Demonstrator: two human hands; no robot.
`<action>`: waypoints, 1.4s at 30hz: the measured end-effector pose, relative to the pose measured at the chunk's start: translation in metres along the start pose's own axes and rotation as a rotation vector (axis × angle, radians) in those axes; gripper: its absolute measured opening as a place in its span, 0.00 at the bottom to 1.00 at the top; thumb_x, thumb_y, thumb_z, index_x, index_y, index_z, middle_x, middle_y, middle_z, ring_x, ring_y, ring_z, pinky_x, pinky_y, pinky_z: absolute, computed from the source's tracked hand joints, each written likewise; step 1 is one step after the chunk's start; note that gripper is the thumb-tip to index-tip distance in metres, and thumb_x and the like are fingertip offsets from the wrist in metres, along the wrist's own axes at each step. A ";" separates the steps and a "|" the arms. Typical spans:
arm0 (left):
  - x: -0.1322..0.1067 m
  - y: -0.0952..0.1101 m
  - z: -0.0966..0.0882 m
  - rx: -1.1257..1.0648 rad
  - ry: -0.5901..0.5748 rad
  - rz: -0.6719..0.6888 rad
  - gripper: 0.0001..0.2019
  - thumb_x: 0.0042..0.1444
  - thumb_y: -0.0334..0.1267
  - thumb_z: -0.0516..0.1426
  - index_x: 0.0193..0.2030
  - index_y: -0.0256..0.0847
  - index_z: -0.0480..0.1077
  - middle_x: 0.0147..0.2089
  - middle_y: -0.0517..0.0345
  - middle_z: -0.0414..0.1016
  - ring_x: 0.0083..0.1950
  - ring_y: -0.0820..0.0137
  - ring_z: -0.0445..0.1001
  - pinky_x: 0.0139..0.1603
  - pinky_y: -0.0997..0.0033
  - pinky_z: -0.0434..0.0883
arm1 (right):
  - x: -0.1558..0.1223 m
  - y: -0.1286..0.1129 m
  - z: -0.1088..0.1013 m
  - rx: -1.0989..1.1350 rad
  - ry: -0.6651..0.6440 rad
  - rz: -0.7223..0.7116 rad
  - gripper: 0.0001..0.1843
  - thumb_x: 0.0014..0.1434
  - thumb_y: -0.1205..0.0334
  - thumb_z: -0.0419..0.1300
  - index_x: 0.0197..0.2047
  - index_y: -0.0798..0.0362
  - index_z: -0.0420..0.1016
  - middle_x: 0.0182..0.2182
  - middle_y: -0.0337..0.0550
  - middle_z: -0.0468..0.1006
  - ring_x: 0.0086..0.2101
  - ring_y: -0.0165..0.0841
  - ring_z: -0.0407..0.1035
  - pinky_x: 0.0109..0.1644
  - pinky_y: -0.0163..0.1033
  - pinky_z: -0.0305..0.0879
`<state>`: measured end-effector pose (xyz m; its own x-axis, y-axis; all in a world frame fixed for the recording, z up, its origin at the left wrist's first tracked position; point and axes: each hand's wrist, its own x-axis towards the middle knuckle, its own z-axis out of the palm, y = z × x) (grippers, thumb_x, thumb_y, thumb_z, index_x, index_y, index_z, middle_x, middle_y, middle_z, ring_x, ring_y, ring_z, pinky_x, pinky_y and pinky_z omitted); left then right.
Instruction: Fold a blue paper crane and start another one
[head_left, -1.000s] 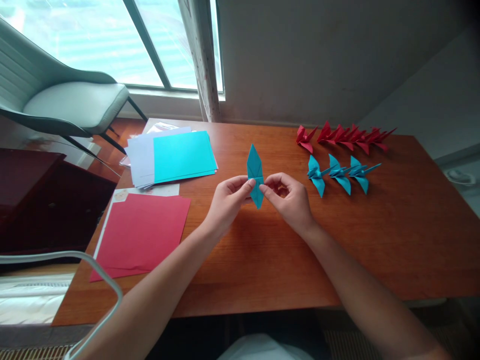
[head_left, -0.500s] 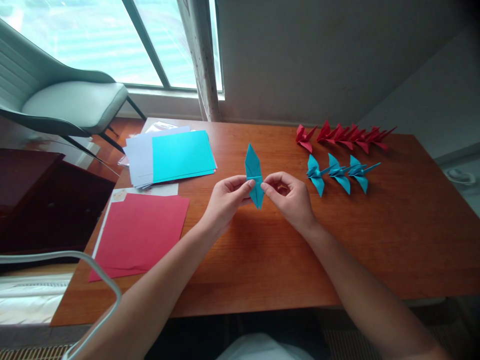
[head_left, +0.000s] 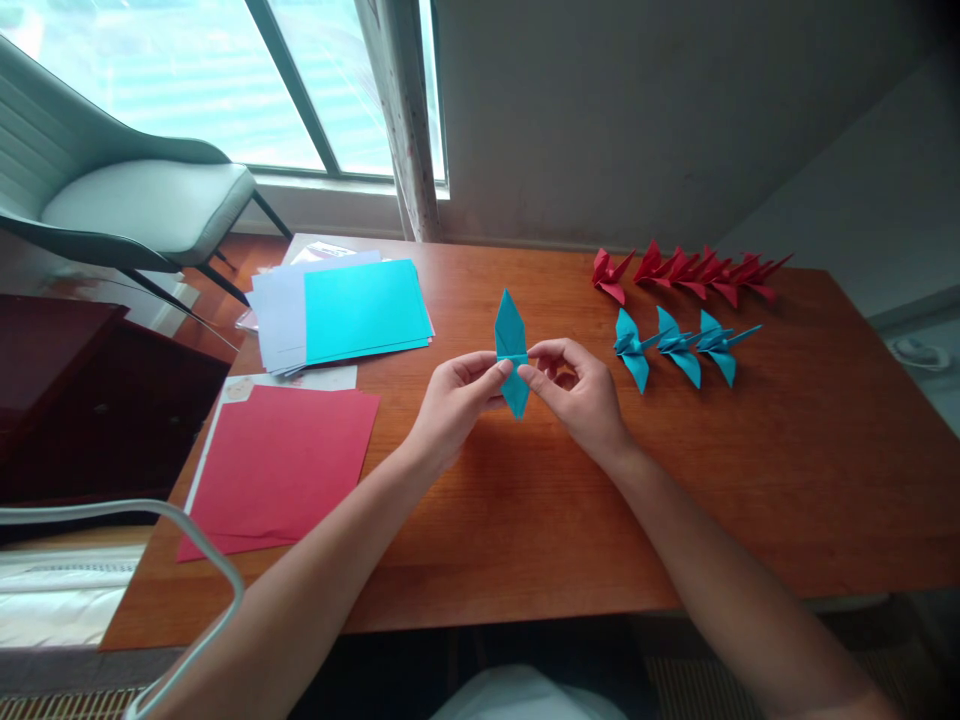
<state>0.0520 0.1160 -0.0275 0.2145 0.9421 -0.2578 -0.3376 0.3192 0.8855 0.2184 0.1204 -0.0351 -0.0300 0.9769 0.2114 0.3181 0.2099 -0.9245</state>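
A folded piece of blue origami paper [head_left: 511, 328], long and pointed at both ends, is held upright above the middle of the table. My left hand [head_left: 459, 400] pinches its left edge near the middle, thumb in front. On the opposite edge, my right hand [head_left: 576, 392] grips it between thumb and forefinger. The fingers behind the paper are partly hidden. To the right stand three blue paper cranes [head_left: 679, 345] in a row, and behind them a row of several red paper cranes [head_left: 690, 272].
On the wooden table [head_left: 540, 540], a stack of blue sheets [head_left: 364, 312] overlaps pale sheets [head_left: 279, 315] at the back left. Red sheets [head_left: 289, 460] lie nearer me. A white cable-like loop [head_left: 191, 530] crosses the lower left. A chair [head_left: 142, 210] stands beyond by the window.
The folded blue paper has shifted slightly right and turned a little, its face now more toward me. My right thumb has moved slightly left over its edge.
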 end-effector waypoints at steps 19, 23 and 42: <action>0.000 -0.003 0.003 -0.060 -0.012 0.017 0.20 0.55 0.53 0.65 0.41 0.35 0.80 0.37 0.50 0.83 0.39 0.64 0.81 0.47 0.61 0.78 | -0.004 -0.006 0.000 -0.057 -0.033 0.062 0.13 0.61 0.53 0.63 0.29 0.51 0.73 0.25 0.37 0.73 0.26 0.31 0.64 0.30 0.38 0.61; 0.000 -0.004 0.003 -0.044 -0.010 0.025 0.20 0.55 0.53 0.66 0.40 0.35 0.80 0.37 0.50 0.83 0.38 0.64 0.81 0.46 0.61 0.78 | -0.004 -0.007 -0.001 -0.072 -0.042 0.065 0.13 0.62 0.54 0.62 0.28 0.51 0.72 0.25 0.37 0.72 0.26 0.31 0.65 0.30 0.38 0.60; 0.004 -0.003 0.003 0.115 -0.011 0.225 0.17 0.50 0.47 0.69 0.41 0.37 0.81 0.43 0.50 0.83 0.43 0.64 0.79 0.47 0.67 0.75 | -0.003 -0.008 -0.001 0.147 -0.074 0.157 0.11 0.59 0.52 0.65 0.35 0.51 0.78 0.31 0.41 0.80 0.32 0.33 0.72 0.37 0.39 0.68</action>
<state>0.0564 0.1182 -0.0302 0.1555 0.9868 -0.0453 -0.2719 0.0868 0.9584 0.2169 0.1155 -0.0278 -0.0626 0.9971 0.0428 0.1827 0.0536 -0.9817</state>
